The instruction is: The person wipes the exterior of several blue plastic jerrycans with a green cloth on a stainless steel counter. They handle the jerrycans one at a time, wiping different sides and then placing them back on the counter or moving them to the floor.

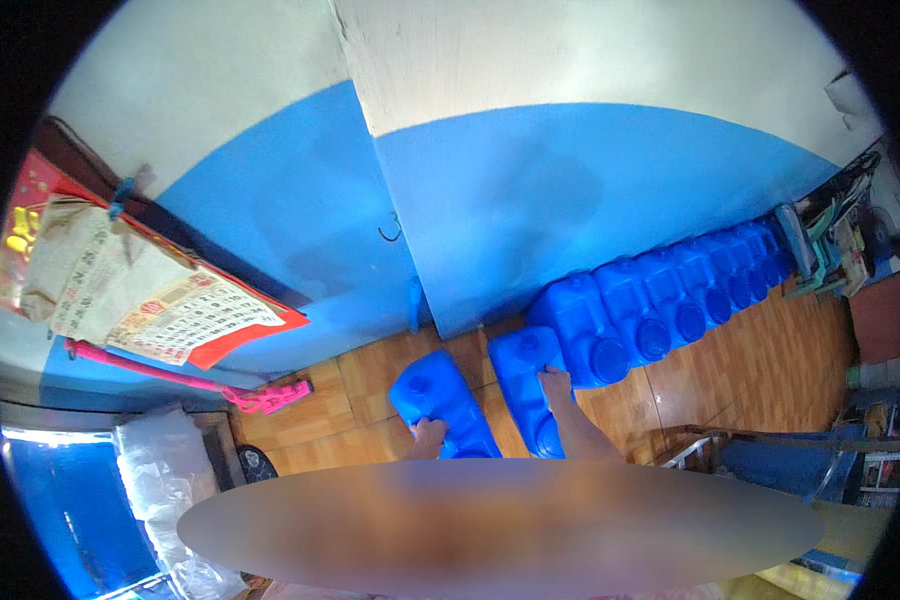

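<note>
Two blue plastic water containers stand apart from each other on the floor before me. My left hand [428, 430] is closed around the handle of the left container [444, 390]. My right hand [555, 381] grips the handle of the right container [516, 367], which stands close to the near end of a row. That row of similar blue containers [579, 319] runs along the blue wall towards the right, each with a large round cap low on its front. A blurred oval hides the lower part of the view, with the near ends of both held containers partly cut off.
The floor [322, 431] has wood-look tiles. A pink broom or floor brush [270, 396] leans by the left wall under a hanging calendar [210, 315]. Clear plastic packs [169, 480] stand at the lower left. Stacked household items [821, 244] stand beyond the row's far end, a metal-framed rack [697, 454] at right.
</note>
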Demonstrator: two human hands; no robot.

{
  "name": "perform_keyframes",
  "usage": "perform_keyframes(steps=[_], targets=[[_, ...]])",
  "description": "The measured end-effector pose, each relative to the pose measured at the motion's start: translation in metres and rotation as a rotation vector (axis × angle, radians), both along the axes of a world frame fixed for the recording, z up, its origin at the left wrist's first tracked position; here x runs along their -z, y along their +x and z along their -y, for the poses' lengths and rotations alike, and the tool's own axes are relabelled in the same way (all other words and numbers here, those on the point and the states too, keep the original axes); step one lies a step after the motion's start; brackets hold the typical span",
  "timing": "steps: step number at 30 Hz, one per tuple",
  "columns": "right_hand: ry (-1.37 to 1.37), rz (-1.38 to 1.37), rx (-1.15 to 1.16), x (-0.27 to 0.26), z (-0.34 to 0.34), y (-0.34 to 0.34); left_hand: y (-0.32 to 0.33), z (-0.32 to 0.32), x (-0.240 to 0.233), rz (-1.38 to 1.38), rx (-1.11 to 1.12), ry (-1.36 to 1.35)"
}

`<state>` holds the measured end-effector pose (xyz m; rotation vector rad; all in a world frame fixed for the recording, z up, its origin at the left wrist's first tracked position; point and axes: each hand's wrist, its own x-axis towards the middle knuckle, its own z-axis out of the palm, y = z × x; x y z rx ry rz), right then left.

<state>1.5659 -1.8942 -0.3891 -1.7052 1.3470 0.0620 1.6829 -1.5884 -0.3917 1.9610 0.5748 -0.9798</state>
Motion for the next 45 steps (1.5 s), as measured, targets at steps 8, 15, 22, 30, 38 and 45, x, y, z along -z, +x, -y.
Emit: perform_keyframes(steps=[8, 15, 22, 30, 38, 45], targets=[[0.087, 0.322, 0.213, 0.019, 0.024, 0.049, 0.034, 0.077, 0.067, -0.25, 0.039, -0.165], [-0.485, 0.031, 0.574, 0.004, -0.017, 0.004, 0.082, 0.133, 0.096, -0.159, 0.369, -0.051], [0.499, 0.436, 1.047, 0.041, -0.034, -0.036, 0.095, 0.152, 0.06, -0.115, 0.456, -0.189], [0.274, -0.168, 0.698, 0.019, -0.035, -0.053, 0.021, 0.01, 0.009, 0.084, 0.531, -0.423], [-0.241, -0.543, -0.374, -0.061, -0.132, -0.047, -0.081, -0.215, -0.071, 0.12, 0.765, 0.111], [0.085, 0.061, -1.016, -0.103, -0.334, -0.032, -0.164, -0.371, -0.189, 0.136, 0.415, 0.158]])
